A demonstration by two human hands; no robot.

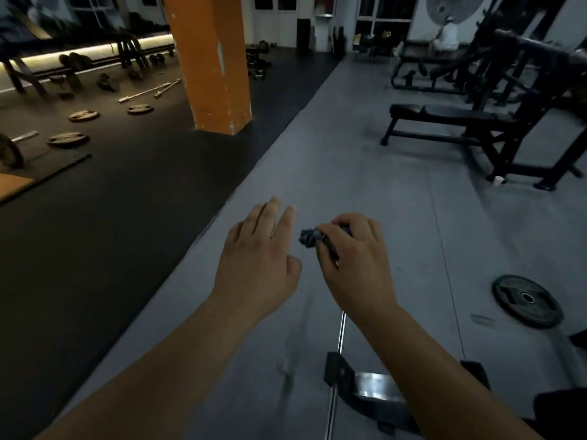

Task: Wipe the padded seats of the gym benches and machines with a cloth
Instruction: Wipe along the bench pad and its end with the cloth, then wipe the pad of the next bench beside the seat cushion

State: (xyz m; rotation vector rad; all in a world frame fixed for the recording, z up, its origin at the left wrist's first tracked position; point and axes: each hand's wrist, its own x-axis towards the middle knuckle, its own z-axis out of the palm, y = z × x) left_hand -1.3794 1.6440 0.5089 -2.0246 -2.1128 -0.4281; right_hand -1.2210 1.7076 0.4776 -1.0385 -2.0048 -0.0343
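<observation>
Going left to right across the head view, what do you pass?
Brown weight plate on the dark mat → left hand → bunched cloth → right hand holding it → black weight plate.

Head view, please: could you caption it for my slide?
Right hand grips a bunched cloth, left hand open, black bench ahead.

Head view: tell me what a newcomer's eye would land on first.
The tall orange square pillar, upper left of centre, stands out in the dim gym. At centre the right hand grips a crumpled dark grey cloth beside the left hand, its fingers extended. A black padded bench stands at right.
</observation>
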